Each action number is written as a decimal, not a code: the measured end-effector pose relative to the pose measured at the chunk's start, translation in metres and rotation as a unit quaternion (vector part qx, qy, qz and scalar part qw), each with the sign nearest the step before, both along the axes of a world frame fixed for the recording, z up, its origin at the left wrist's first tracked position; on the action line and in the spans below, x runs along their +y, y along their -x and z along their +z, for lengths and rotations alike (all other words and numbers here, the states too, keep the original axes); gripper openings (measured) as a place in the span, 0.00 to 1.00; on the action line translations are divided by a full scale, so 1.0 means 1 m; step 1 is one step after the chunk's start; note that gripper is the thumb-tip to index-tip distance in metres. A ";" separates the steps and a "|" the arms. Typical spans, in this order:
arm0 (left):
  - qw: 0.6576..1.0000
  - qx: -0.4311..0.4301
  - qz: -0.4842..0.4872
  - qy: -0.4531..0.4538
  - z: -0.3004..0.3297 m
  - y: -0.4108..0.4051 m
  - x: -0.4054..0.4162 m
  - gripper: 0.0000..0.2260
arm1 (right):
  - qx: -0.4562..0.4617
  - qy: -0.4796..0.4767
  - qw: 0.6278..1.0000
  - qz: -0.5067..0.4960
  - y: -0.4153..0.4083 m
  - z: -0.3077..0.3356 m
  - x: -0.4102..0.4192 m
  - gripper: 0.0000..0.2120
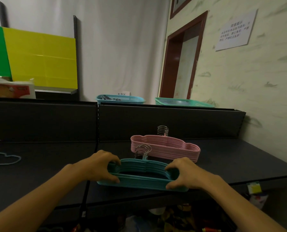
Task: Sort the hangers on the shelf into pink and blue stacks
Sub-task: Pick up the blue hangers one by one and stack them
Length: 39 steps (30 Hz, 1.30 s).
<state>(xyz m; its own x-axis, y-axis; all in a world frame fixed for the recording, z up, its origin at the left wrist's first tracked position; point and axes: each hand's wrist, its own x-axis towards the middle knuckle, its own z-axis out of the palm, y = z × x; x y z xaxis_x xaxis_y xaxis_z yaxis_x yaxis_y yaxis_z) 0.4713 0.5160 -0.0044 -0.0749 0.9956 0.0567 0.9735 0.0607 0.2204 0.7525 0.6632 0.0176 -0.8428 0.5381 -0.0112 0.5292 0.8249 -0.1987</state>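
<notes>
A stack of blue hangers lies flat near the front edge of the dark shelf, metal hooks pointing away from me. My left hand grips its left end, thumb on the near bar and fingers over the far curve. At the right end my right hand holds the stack the same way. Just behind it lies a stack of pink hangers, its hooks against the back panel. One loose blue hanger rests far left on the shelf.
Behind the shelf's black back panel stand a blue basket and a green basket. Yellow and green boards lean at the back left. A wall with a paper notice borders the right. Goods lie below the shelf.
</notes>
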 end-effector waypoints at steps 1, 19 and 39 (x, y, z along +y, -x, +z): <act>1.000 0.007 0.001 -0.001 0.001 -0.001 0.000 0.27 | -0.001 -0.002 1.000 -0.002 0.001 0.000 0.000 0.34; 0.995 0.078 -0.014 0.067 0.018 -0.019 0.015 0.34 | -0.021 -0.032 0.999 -0.009 0.008 -0.001 0.000 0.34; 0.996 0.058 0.003 0.065 0.014 -0.016 0.011 0.34 | 0.017 0.038 0.999 -0.034 0.004 0.001 0.004 0.37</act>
